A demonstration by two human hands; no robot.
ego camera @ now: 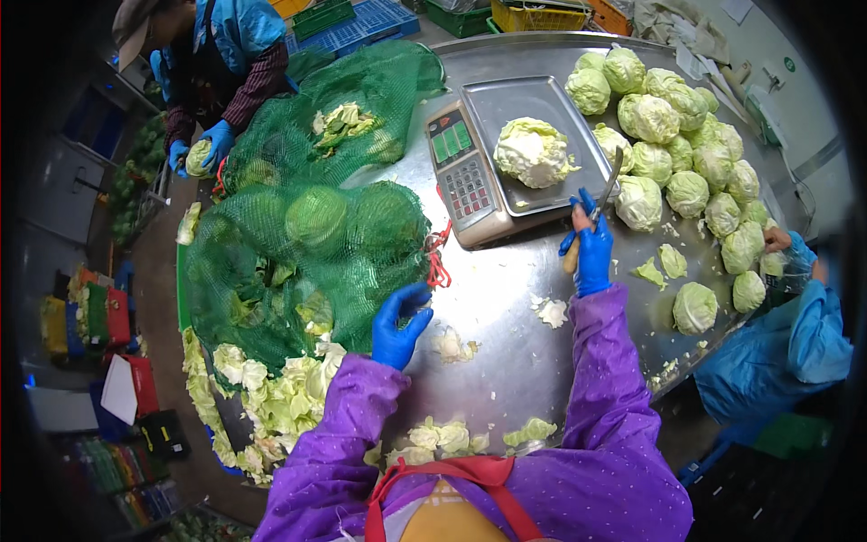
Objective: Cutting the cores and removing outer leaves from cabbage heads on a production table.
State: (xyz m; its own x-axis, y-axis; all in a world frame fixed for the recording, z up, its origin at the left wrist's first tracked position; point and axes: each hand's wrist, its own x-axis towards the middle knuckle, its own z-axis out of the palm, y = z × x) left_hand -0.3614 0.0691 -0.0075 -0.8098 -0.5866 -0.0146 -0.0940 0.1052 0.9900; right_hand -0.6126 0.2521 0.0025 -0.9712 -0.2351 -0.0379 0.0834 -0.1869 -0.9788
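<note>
My right hand (590,245), in a blue glove, grips a knife (611,177) by its wooden handle, the blade pointing up and away from me. Just beyond it, a trimmed cabbage (532,152) rests on the metal pan (515,95) of a digital scale (466,179). My left hand (401,325), gloved in blue too, is empty with thumb and fingers apart. It hovers beside a green mesh sack (379,271) of cabbages, near the sack's red drawstring (439,261). Cut leaf pieces (452,345) lie on the metal table (501,379) between my hands.
Many trimmed cabbages (691,162) are piled at the right. Loose leaves (291,393) heap at the left edge. A co-worker (223,74) at the far left holds a cabbage (198,159); another person's blue sleeve (779,345) is at the right. Plastic crates (369,24) stand behind the table.
</note>
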